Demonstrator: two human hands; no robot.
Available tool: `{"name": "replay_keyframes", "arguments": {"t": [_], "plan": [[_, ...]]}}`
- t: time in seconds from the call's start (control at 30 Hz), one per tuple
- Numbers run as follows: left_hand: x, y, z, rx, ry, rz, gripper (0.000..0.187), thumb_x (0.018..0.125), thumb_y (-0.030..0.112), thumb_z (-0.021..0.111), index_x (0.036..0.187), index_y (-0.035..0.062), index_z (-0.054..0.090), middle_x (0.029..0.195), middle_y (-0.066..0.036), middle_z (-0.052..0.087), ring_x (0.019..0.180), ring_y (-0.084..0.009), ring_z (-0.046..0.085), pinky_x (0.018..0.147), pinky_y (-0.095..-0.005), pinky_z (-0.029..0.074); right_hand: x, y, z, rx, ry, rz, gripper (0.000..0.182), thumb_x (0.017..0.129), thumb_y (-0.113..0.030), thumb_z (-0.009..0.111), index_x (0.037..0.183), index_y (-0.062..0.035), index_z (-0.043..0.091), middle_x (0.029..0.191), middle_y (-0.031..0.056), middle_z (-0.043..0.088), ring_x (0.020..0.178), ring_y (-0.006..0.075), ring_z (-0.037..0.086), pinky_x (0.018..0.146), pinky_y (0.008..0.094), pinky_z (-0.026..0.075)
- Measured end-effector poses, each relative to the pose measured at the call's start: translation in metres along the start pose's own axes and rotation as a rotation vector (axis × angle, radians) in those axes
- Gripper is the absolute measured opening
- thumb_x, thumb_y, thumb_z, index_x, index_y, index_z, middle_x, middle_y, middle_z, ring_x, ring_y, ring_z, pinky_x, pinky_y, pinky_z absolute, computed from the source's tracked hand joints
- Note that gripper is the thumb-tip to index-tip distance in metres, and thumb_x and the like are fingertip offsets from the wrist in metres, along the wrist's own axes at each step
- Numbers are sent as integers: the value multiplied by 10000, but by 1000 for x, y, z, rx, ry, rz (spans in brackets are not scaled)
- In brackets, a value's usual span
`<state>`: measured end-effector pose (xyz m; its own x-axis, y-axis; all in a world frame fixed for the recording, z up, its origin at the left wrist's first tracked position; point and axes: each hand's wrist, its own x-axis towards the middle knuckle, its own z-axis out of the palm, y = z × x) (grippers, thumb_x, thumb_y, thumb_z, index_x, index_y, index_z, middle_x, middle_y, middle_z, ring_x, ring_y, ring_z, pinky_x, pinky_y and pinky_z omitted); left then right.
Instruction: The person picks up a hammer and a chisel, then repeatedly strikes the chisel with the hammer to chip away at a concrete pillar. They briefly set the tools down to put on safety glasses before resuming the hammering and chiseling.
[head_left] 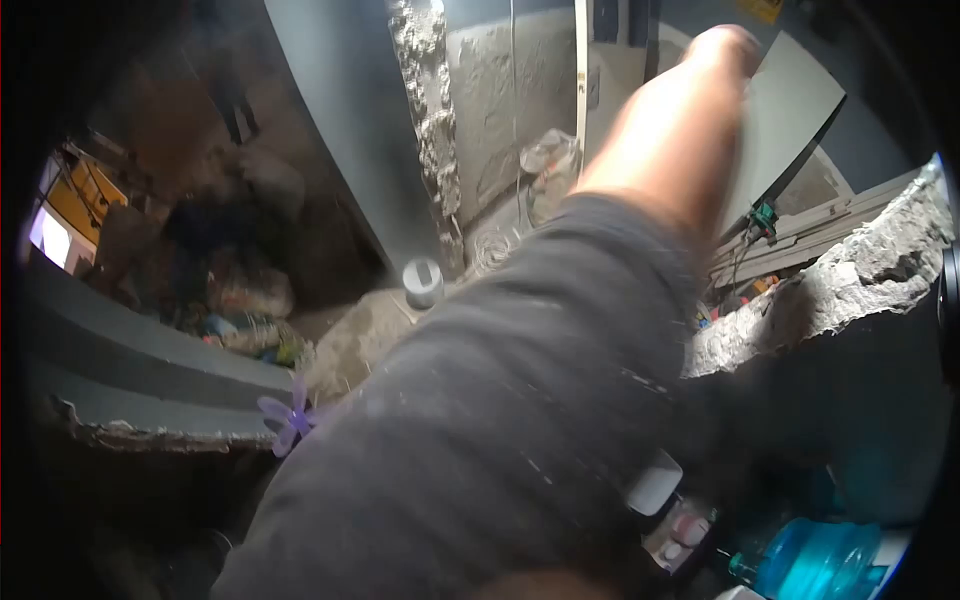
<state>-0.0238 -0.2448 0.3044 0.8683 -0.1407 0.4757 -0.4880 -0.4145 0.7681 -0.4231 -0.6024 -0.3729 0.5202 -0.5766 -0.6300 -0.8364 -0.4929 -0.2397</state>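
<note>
One arm in a dark grey sleeve, flecked with pale marks, runs from the lower left to the upper right and fills the middle of the view. It appears to be my left arm. At its far end my left hand is raised high, smeared by motion and glare, in front of a dark surface and beside a pale panel. I cannot tell what its fingers hold. My right hand is not in view. A blurred patch of skin shows at the bottom edge.
Broken masonry edges flank the arm. A purple flower-shaped piece sits on the left ledge. Below right stands a blue water jug. Beyond are a whitish round container, coiled cable, bags and a person's legs.
</note>
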Motion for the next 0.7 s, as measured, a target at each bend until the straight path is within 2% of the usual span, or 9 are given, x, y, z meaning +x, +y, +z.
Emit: {"name": "replay_keyframes", "arguments": {"t": [0.03, 0.13, 0.37, 0.43, 0.47, 0.57, 0.6, 0.63, 0.7], "plan": [[45, 7, 13, 47, -54, -4, 241, 973, 217, 568, 1178, 105, 626, 1101, -156, 658, 1032, -227, 643, 919, -386, 477, -1, 4, -3, -7, 1, -15, 579, 888, -495, 649, 1224, -24, 681, 1236, 229, 659, 1206, 336, 613, 1020, 431, 457], [64, -22, 56, 78, -184, -35, 211, 972, 251, 571, 1116, 102, 610, 1019, -133, 624, 950, -209, 616, 853, -370, 460, 6, 2, -14, -18, 22, -50, 580, 896, -504, 634, 1234, -34, 677, 1238, 215, 660, 1205, 326, 609, 1026, 425, 445], [46, -113, 161, 243, -566, -150, 235, 968, 331, 576, 970, 95, 574, 827, -79, 544, 758, -168, 553, 699, -333, 421, 7, 2, -11, -18, 29, -50, 583, 915, -525, 598, 1256, -57, 667, 1241, 183, 662, 1202, 305, 601, 1042, 412, 419], [42, -130, 186, 270, -641, -149, 263, 967, 353, 578, 928, 94, 564, 772, -64, 521, 703, -157, 535, 655, -323, 410, -18, -23, -29, -21, 38, -76, 584, 921, -531, 588, 1262, -64, 664, 1242, 173, 663, 1201, 299, 598, 1046, 408, 412], [45, -133, 190, 292, -674, -152, 279, 967, 365, 579, 907, 93, 559, 745, -57, 510, 675, -151, 526, 633, -318, 405, 5, 5, -12, -20, 37, -79, 585, 923, -534, 582, 1265, -67, 663, 1243, 169, 663, 1200, 296, 597, 1048, 406, 408], [59, -163, 235, 313, -809, -128, 333, 965, 399, 581, 845, 90, 544, 663, -34, 476, 593, -133, 499, 567, -302, 388, -2, 18, -4, -29, 55, -131, 587, 931, -544, 567, 1274, -77, 659, 1244, 155, 664, 1199, 287, 593, 1055, 400, 397], [73, -164, 240, 337, -816, -107, 353, 965, 410, 582, 824, 89, 538, 635, -26, 464, 565, -127, 490, 545, -296, 382, -6, 13, -5, -24, 93, -189, 587, 934, -547, 562, 1278, -80, 657, 1244, 150, 665, 1198, 284, 592, 1057, 398, 393], [89, -160, 239, 340, -786, -87, 373, 964, 421, 582, 803, 88, 533, 608, -19, 453, 538, -121, 480, 523, -291, 377, -11, 12, -7, -18, 168, -340, 588, 937, -550, 557, 1281, -83, 656, 1245, 145, 665, 1198, 281, 591, 1059, 396, 389], [123, -138, 225, 232, -614, -94, 415, 963, 444, 584, 761, 86, 523, 553, -3, 430, 483, -110, 462, 479, -281, 365, -22, 1, -23, 20, 478, -1109, 590, 942, -556, 546, 1287, -90, 653, 1246, 136, 666, 1197, 275, 589, 1064, 392, 382]]}}
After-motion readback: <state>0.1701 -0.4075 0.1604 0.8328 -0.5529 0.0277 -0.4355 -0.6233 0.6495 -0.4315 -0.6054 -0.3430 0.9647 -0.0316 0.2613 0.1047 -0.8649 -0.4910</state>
